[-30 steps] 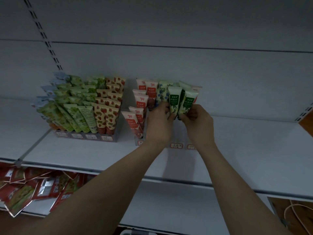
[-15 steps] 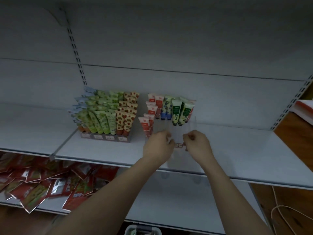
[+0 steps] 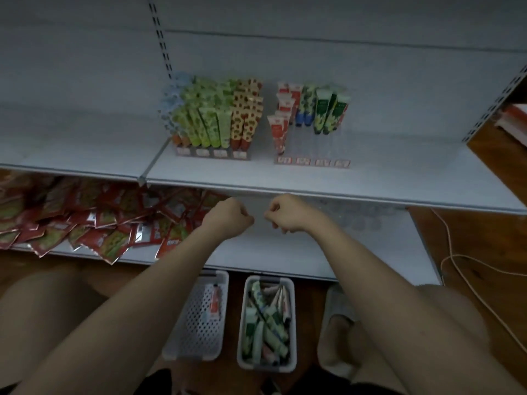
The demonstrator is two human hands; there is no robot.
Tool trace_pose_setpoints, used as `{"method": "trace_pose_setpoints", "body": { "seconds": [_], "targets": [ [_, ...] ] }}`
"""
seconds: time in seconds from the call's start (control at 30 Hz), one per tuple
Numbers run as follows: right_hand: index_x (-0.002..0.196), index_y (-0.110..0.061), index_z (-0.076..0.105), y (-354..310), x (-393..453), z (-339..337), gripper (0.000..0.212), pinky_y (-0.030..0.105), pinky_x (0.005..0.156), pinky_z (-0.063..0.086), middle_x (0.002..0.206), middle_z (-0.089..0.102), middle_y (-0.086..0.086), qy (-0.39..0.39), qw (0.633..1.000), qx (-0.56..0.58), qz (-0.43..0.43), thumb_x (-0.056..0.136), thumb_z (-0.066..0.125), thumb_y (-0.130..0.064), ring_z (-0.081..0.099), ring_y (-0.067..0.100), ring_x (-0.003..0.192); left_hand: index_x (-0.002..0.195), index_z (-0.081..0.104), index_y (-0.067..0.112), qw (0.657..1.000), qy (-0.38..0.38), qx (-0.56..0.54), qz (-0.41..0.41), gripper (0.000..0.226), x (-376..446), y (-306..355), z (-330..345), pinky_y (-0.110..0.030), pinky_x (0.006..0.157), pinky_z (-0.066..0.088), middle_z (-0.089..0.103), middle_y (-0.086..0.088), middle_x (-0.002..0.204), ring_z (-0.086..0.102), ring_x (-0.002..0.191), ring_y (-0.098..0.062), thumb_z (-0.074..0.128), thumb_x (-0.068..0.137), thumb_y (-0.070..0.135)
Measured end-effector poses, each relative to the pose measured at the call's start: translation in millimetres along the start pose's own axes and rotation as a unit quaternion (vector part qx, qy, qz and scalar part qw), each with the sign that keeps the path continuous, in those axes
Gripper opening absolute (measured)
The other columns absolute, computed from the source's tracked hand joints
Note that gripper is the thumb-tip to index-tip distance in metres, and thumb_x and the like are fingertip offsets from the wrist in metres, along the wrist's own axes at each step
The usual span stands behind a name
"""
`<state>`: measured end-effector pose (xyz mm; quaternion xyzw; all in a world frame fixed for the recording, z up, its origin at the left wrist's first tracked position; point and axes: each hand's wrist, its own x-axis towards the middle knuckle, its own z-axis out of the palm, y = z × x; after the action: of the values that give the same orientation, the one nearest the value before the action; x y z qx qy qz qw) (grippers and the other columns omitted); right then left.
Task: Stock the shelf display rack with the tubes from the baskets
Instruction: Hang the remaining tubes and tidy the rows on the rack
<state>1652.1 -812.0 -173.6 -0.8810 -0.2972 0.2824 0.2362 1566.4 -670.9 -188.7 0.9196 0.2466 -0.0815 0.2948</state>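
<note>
Hands: my left hand and right hand hang curled, holding nothing, side by side below the shelf edge. Rack on shelf, partly filled with tubes. Right basket on floor holds many tubes; left basket holds one.

Dim light. White metal shelving with slotted uprights, brown wood floor, pale cable trailing at right.
</note>
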Motion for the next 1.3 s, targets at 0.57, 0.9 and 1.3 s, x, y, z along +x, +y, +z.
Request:
{"method": "trace_pose_setpoints", "body": {
  "seconds": [0.57,0.9,1.3],
  "targets": [
    [0.100,-0.012,0.052,116.2,15.1,213.6,0.005,0.031,0.054,0.037,0.082,0.052,0.034,-0.213,0.928,0.089,0.293,0.098,0.052,-0.017,0.039,0.023,0.053,0.063,0.048,0.010,0.957,-0.171,0.000,-0.235,0.032,-37.7,-219.6,175.2,-0.029,0.061,0.040,0.047,-0.006,0.061,0.048,0.061,-0.021,0.056,0.093,0.017],
    [0.099,-0.003,0.062,190.4,70.1,258.7,0.013,0.028,0.059,0.040,0.101,0.064,0.019,-0.011,0.954,0.020,0.300,0.093,0.052,-0.010,0.060,0.033,0.086,0.125,0.052,0.004,0.956,-0.095,-0.045,-0.275,0.040,43.6,-255.2,249.6,-0.032,0.068,0.044,0.063,-0.014,0.104,0.059,0.081,-0.024,0.055,0.096,0.032],
    [0.123,-0.016,0.061,218.2,117.2,295.4,0.038,0.033,0.091,0.049,0.111,0.068,0.008,0.008,0.987,-0.151,0.055,0.090,0.050,-0.001,0.064,0.025,0.100,0.089,0.051,0.006,0.936,-0.077,-0.067,-0.336,0.031,99.0,-277.0,308.5,-0.026,0.048,0.035,0.053,-0.005,0.072,0.049,0.060,-0.013,0.043,0.102,0.033]
  ]
}}
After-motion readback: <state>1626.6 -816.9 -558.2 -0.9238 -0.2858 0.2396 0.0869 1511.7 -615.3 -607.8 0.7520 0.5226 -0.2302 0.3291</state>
